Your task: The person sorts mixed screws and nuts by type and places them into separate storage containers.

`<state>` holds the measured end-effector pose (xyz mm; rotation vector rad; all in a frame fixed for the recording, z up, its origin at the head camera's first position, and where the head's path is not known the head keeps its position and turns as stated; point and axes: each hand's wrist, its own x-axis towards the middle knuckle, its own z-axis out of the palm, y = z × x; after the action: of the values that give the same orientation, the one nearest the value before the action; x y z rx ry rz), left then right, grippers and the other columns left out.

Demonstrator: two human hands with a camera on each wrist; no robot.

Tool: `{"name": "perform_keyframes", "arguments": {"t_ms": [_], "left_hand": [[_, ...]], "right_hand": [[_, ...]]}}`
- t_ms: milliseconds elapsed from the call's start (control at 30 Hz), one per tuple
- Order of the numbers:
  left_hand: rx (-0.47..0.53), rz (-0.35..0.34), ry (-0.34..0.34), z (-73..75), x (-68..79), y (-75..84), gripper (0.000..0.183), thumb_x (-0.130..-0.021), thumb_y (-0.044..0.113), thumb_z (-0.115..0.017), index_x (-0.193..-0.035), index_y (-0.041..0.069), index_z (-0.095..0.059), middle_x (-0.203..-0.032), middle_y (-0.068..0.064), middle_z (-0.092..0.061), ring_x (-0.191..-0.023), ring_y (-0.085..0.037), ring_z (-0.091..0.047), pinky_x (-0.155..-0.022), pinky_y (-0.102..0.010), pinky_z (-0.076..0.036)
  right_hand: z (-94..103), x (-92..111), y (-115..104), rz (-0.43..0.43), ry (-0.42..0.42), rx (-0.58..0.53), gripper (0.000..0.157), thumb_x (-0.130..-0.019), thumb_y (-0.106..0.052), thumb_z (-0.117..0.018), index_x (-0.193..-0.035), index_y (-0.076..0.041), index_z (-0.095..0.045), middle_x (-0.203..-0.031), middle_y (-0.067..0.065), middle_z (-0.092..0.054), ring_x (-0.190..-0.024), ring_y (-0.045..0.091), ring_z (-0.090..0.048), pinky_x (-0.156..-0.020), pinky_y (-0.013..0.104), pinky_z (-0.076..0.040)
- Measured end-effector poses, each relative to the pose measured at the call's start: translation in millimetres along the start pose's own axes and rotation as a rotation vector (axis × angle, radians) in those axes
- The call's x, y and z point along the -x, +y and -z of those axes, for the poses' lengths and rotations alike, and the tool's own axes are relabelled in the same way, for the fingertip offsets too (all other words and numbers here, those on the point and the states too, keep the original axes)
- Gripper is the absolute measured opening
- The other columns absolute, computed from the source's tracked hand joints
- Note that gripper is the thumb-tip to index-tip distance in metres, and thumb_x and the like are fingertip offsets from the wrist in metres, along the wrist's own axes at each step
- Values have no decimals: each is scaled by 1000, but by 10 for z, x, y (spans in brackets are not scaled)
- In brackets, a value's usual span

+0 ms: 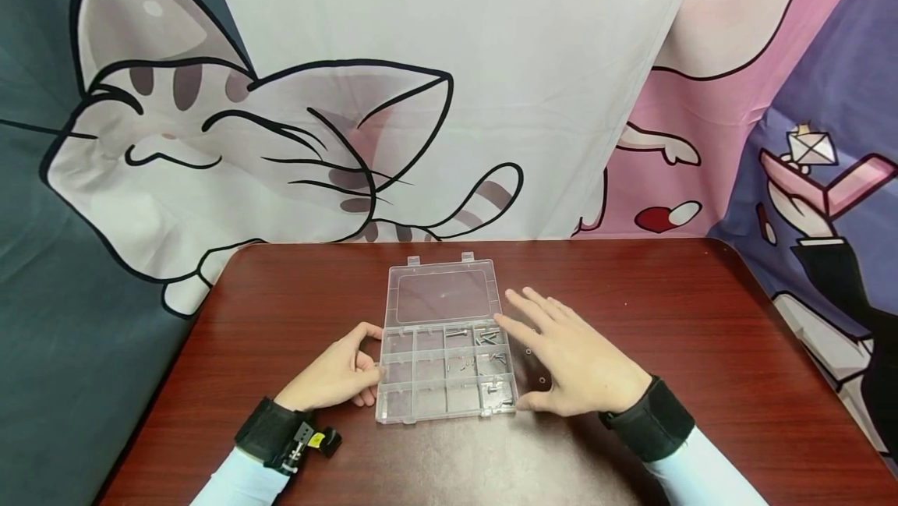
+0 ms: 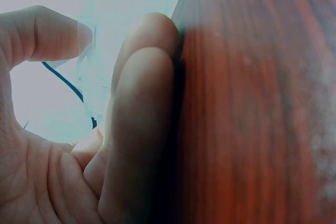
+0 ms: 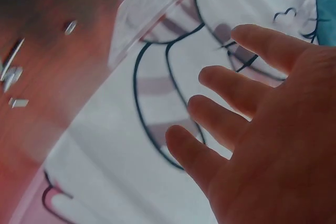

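sleeves: 2, pale blue | wristbands: 2, black | left-wrist device: black, yellow-marked

A printed cloth hangs behind the reddish-brown surface, filling the top of the head view. Over at the upper left of the frame I see a cartoon cat, pale with grey patches and thick black outlines, its striped tail curling up near the middle. Dark blue-green runs down the left edge. A pink band slants through the upper right, and beside it, on purple-blue, there's a drawn open book.
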<state>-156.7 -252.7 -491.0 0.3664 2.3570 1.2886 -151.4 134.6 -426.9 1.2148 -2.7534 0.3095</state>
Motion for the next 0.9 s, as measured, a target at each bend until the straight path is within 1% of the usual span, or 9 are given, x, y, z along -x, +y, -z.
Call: {"name": "perform_keyframes", "arguments": {"t_ms": [133, 233, 333, 433, 500, 600, 667, 767, 900], "left_hand": [[4, 2, 1, 1, 3, 2, 56, -91, 16, -62, -140, 7, -37, -68, -9, -65, -57, -26, -66, -54, -38, -56], [3, 2, 0, 0, 2, -3, 56, -91, 16, -62, -140, 7, -37, -68, -9, -65, -57, -26, -65, -53, -38, -56], [4, 2, 0, -3, 1, -10, 56, -91, 16, -63, -140, 7, -37, -67, -9, -65, -56, -26, -65, -53, -38, -56], [7, 2, 0, -5, 1, -16, 56, -91, 15, -63, -140, 7, -37, -67, -9, -65, -56, -26, -65, -53, -39, -56], [10, 2, -1, -5, 1, -17, 56, -91, 16, -63, -140, 7, -37, -67, -9, -65, -56, -26, -65, -53, -39, -56], [13, 0, -2, -5, 2, -15, 56, -91, 15, -62, -140, 6, -37, -67, -8, -65, -56, -26, -66, -53, -39, -56], [16, 0, -2, -5, 1, -12, 56, -91, 15, -62, -140, 6, -37, -67, -8, -65, -56, -26, -66, -52, -39, -56], [17, -1, -3, -6, -1, -8, 55, -91, 14, -62, -140, 6, -36, -67, -8, -65, -56, -26, -66, -52, -39, -56], [18, -2, -6, -8, -4, -5, 55, -91, 14, -61, -139, 6, -36, -67, -8, -65, -56, -26, -66, -53, -39, -56]], "right_hand": [[7, 27, 158, -22, 33, 28, 103, -67, -63, -77, -151, -11, -46, -161, 14, -30, -146, 39, -28, -113, 57, -30], [15, 49, 263, -48, 22, 39, 100, -68, -60, -78, -148, -8, -48, -159, 16, -34, -145, 39, -31, -111, 57, -33], [13, 65, 352, -89, -1, 28, 93, -69, -54, -79, -144, -7, -53, -154, 18, -41, -140, 37, -39, -109, 55, -37], [-14, 72, 429, -118, -19, 22, 76, -71, -44, -80, -134, -6, -60, -141, 16, -52, -126, 32, -52, -103, 49, -44], [-42, 72, 473, -123, -23, 23, 61, -71, -36, -80, -122, -6, -65, -123, 10, -58, -109, 25, -58, -94, 42, -50], [-86, 66, 532, -109, -18, 25, 35, -71, -22, -78, -100, -8, -66, -96, 0, -52, -82, 14, -53, -77, 33, -51], [-114, 62, 563, -101, -10, 22, 24, -69, -14, -77, -88, -10, -63, -85, -4, -44, -71, 10, -46, -67, 29, -47], [-156, 60, 604, -100, -4, 23, 19, -68, -7, -74, -79, -12, -59, -79, -5, -41, -63, 9, -42, -60, 26, -44], [-211, 60, 636, -128, -8, 46, 17, -68, -5, -73, -77, -13, -61, -76, -5, -43, -61, 9, -44, -58, 27, -45]]}}
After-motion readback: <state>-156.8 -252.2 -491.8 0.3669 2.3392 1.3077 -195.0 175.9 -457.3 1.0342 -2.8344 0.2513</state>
